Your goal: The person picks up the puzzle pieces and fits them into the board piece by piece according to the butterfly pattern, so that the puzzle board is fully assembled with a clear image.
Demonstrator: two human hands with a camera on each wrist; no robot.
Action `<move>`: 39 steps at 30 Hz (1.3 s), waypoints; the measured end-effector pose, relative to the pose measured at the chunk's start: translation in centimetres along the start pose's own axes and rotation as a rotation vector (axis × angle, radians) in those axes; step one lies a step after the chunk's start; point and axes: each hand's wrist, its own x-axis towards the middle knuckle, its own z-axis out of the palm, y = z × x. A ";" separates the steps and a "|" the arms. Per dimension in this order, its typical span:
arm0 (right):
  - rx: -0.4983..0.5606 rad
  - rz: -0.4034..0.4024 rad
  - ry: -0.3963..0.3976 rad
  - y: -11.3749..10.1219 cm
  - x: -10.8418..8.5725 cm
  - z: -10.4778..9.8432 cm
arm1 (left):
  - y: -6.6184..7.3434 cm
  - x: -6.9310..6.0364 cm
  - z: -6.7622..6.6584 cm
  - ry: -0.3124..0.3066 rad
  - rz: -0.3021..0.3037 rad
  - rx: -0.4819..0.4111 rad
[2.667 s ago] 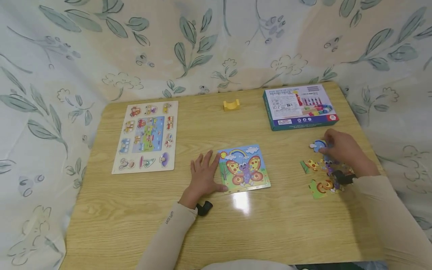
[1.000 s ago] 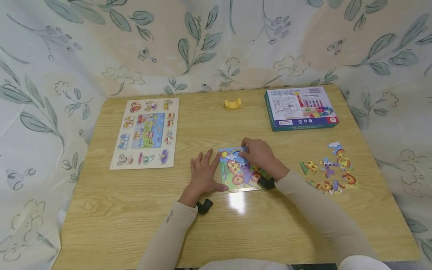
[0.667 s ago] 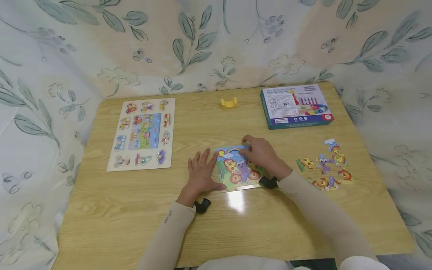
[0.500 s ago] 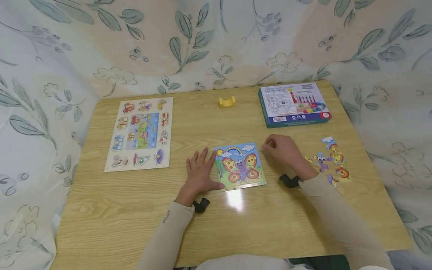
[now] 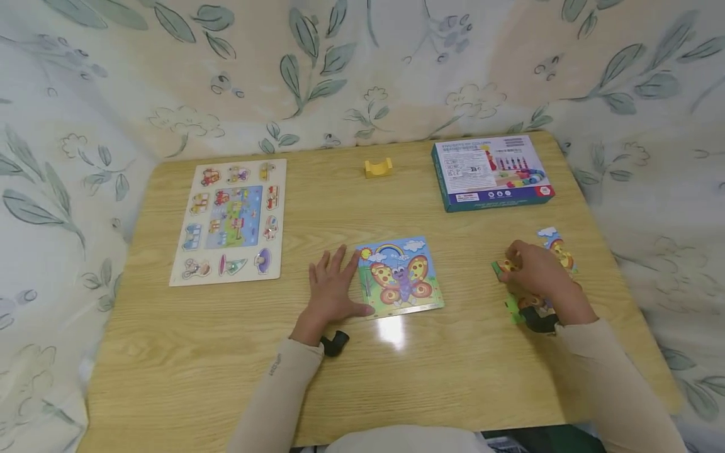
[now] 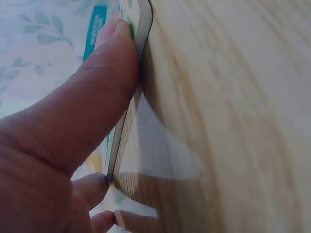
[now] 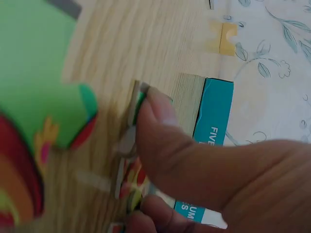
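Note:
A square butterfly puzzle (image 5: 403, 277), with a sun, rainbow and clouds, lies flat in the middle of the table. My left hand (image 5: 331, 296) rests at its left side, fingers spread and thumb on the lower left corner. Over on the right, my right hand (image 5: 540, 277) reaches down into loose puzzle pieces (image 5: 557, 248). Its thumb and fingers pinch a green and yellow puzzle piece (image 5: 496, 269), low over the table; the right wrist view shows the thumb against that piece. The hand hides several of the other pieces.
A white picture board (image 5: 226, 220) with vehicle shapes lies at the left. Behind stands a small yellow curved block (image 5: 377, 168). A flat teal-sided box (image 5: 493, 171) sits at the back right. Patterned cloth (image 5: 362, 69) hangs behind the table (image 5: 351, 390).
My right hand has carried a blue piece from the pile to the puzzle's upper part and let it go. It has returned right to the loose pieces. The left hand has stayed put.

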 end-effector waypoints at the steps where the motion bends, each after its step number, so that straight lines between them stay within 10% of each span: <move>1: -0.005 0.001 0.016 0.0 0.0 0.1 | 0.0 0.0 0.1 -0.004 0.002 -0.001; 14: 0.033 0.041 0.121 -3.5 1.0 0.2 | -0.1 0.2 0.3 -0.011 -0.004 0.008; 20: 0.172 -0.098 0.128 -9.2 2.8 1.3 | -0.2 0.1 0.2 -0.013 -0.010 0.007; 26: 0.318 -0.288 -0.028 -15.3 4.4 4.6 | -0.2 0.2 0.2 -0.013 -0.007 0.005; 39: 0.182 -0.305 -0.011 -18.0 6.1 8.5 | -0.2 0.2 0.3 -0.014 -0.011 0.010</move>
